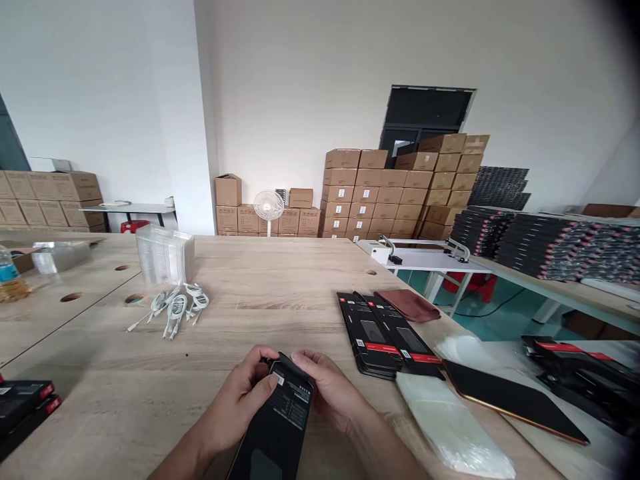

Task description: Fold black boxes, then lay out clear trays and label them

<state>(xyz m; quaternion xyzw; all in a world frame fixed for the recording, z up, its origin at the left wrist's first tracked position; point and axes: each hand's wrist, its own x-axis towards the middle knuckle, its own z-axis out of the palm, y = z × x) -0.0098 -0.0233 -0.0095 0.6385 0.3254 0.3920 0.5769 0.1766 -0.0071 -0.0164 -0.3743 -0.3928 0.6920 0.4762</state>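
A black printed cardboard box with white text and a small white label is held between both hands above the near part of the table. My left hand grips its left side, the thumb lying by the label. My right hand closes on the upper right corner, thumb at the end flap. The far end of the box shows its flap edge; the fingers beneath are hidden. Nearest on the right lie flat black box sleeves with red stripes, stacked in two piles.
White coiled cables and clear plastic trays stand to the left. At right are a brown cloth, plastic bags and a black, gold-edged slab. Finished-looking black boxes sit at the left edge.
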